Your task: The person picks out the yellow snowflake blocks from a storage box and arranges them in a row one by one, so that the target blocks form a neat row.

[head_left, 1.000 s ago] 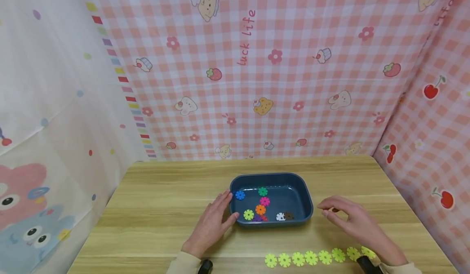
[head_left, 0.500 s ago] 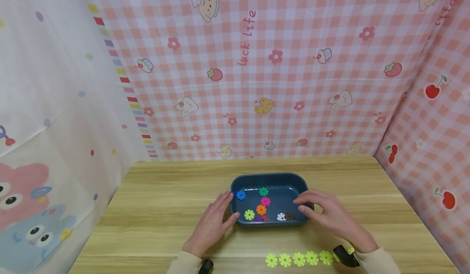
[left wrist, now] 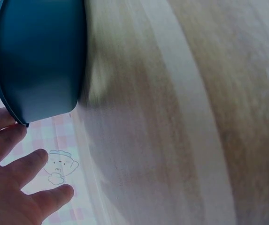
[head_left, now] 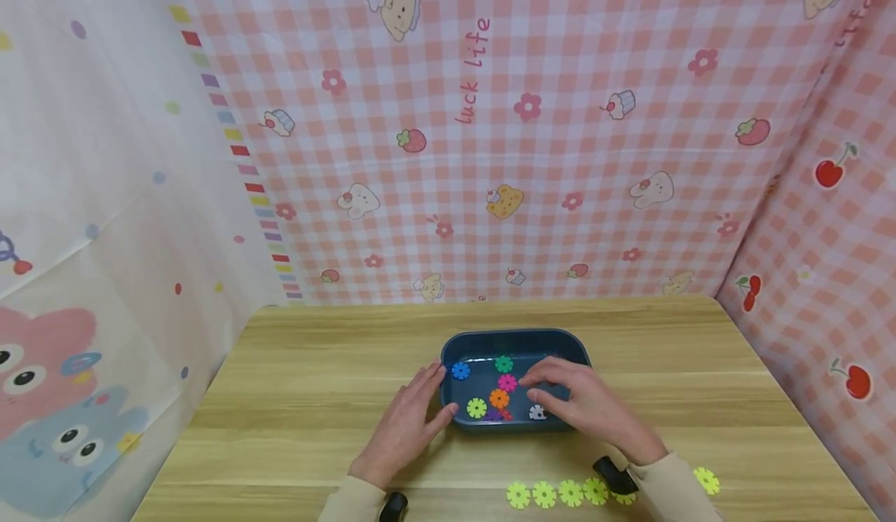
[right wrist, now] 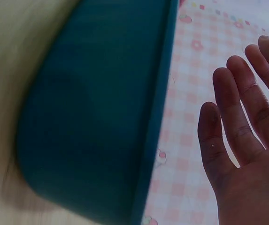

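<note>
My left hand (head_left: 402, 429) rests against the left side of a dark blue rectangular tray (head_left: 518, 427), fingertips and thumb touching its rim. In the left wrist view, the fingers are spread at the tray's corner. My right hand (head_left: 584, 397) hovers over the right part of the tray, fingers slightly bent, with nothing visible in them. Inside lie notched plastic discs: blue (head_left: 460, 370), green (head_left: 503, 364), pink (head_left: 507, 383), orange (head_left: 499, 398), yellow-green (head_left: 477, 408), purple (head_left: 493, 414), red (head_left: 507, 415) and white (head_left: 537, 412). The white one is nearest the right thumb.
A row of yellow-green discs (head_left: 544, 495) lies on the wooden table (head_left: 315, 397) in front of the tray, partly covered by the right forearm. One yellow-green disc (head_left: 706, 481) shows beyond the right sleeve. Patterned cloth (head_left: 532, 156) hangs behind and at both sides.
My right hand has moved left from beside the tray to over its inside, and now hides the brown disc. The left hand has stayed at the rim.
</note>
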`<action>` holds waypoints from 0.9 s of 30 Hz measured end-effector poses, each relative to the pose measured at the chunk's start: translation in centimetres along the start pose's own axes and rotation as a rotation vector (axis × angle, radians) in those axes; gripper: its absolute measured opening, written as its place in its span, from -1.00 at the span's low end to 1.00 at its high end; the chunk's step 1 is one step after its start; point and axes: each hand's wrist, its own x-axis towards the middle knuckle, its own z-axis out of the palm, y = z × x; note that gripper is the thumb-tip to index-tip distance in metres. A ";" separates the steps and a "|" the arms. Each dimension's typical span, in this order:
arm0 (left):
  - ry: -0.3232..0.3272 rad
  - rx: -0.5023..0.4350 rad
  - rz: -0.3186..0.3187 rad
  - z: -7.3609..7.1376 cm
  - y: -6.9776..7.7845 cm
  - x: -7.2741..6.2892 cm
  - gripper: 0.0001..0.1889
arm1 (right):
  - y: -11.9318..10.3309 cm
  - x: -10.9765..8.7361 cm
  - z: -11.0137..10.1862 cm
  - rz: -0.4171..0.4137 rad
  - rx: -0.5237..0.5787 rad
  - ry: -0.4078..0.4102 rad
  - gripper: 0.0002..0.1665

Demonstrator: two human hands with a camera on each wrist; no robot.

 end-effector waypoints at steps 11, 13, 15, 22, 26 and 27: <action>0.010 0.000 0.008 -0.1 0.1 0.1 -0.31 | -0.2 2.2 2.1 -0.023 0.072 -0.076 -0.81; 0.008 -0.001 0.007 -0.1 0.1 0.1 -0.31 | -0.1 2.5 2.5 -0.023 0.054 -0.092 -0.82; 0.006 0.000 0.009 -0.1 0.1 0.1 -0.31 | -0.1 2.9 2.8 -0.021 0.035 -0.110 -0.82; 0.006 -0.005 0.015 -0.2 0.1 0.0 -0.32 | 0.0 4.5 4.1 0.021 0.011 -0.194 -0.75; 0.007 -0.001 0.019 -0.2 0.1 0.0 -0.32 | 0.1 5.3 4.8 0.032 0.012 -0.237 -0.72; 0.006 0.000 0.020 -0.2 0.0 0.0 -0.32 | 0.2 5.5 4.9 0.029 0.017 -0.244 -0.71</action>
